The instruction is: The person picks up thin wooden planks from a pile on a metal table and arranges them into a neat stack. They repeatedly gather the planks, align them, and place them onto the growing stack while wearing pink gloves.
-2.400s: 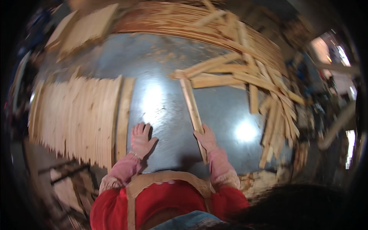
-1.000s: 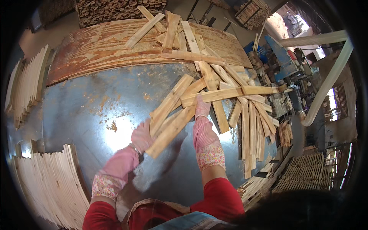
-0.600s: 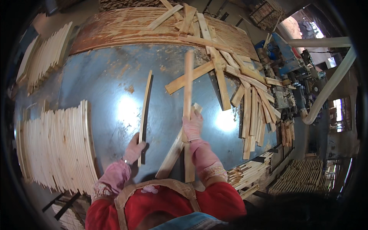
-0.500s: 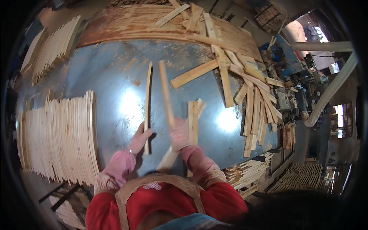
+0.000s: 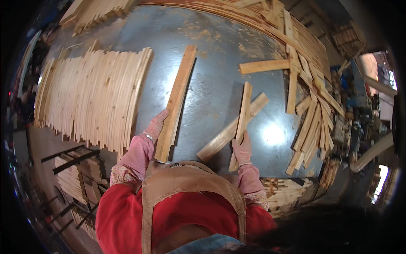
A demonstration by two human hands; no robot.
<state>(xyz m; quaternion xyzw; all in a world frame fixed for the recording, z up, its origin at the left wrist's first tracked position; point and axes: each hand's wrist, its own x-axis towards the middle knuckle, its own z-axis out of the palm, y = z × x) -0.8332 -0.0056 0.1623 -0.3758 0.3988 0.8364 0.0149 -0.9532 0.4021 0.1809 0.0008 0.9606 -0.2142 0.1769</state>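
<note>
My left hand (image 5: 158, 125), in a pale pink glove, is closed on the left edge of a wooden strip (image 5: 176, 99). A second strip lies close along that strip's right side, mostly covered by it. My right hand (image 5: 242, 150) is closed round the lower part of another wooden strip (image 5: 244, 106), its fingertips partly hidden. That strip slants up from the table's near edge and crosses over a wider board (image 5: 220, 138) lying diagonally beneath it.
A tight row of many pale strips (image 5: 93, 93) stands at the left of the grey metal table (image 5: 211, 84). Loose strips (image 5: 311, 127) lie heaped at the right. More lie on a reddish plywood sheet (image 5: 237, 17) at the far edge. Sawdust dots the tabletop.
My right hand has gone from a raised strip to the strip over the diagonal board. Beside my left hand, two strips now lie together. The view has shifted, bringing the left row further in.
</note>
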